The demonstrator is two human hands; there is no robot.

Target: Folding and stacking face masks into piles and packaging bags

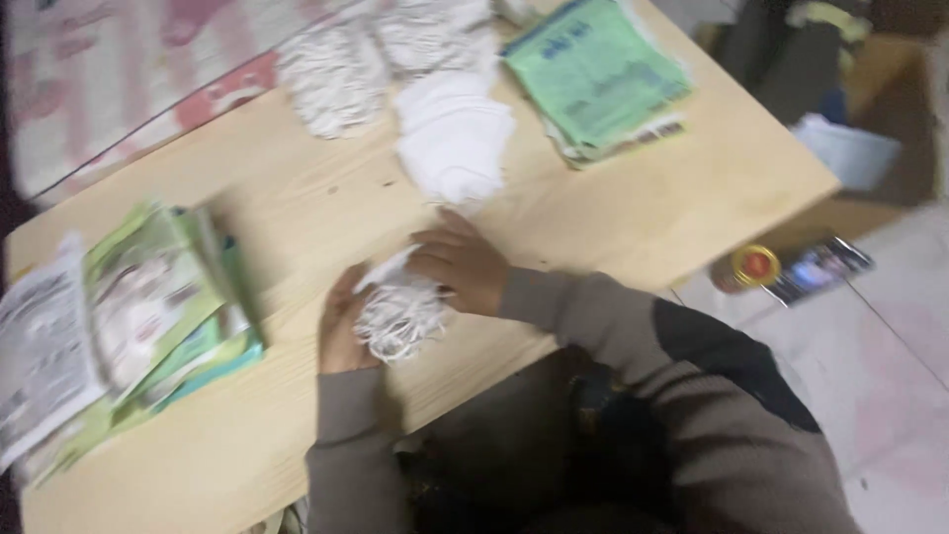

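I look down on a pale wooden surface (pixel 613 213) where both hands meet near the front edge. My left hand (pixel 341 326) curls round the left side of a small white bundle of masks with looped strings (pixel 400 316), fingers closed on it. My right hand (pixel 463 267) lies over the top of the same bundle, fingers bent and pressing down on a white flap; whether that grip pinches it or only rests there, I cannot tell through the blur.

As to progress, I judge the work part done. A stack of flat white masks (pixel 455 138) and heaps of white stringy pieces (pixel 336 74) wait just beyond my hands, apparently unpacked. Green packets (pixel 598 69) lie stacked at the far right corner, and another pile of green and white packets (pixel 148 307) sits to my left, well apart from the bundle. The bundle itself lies between my two hands, touching both.
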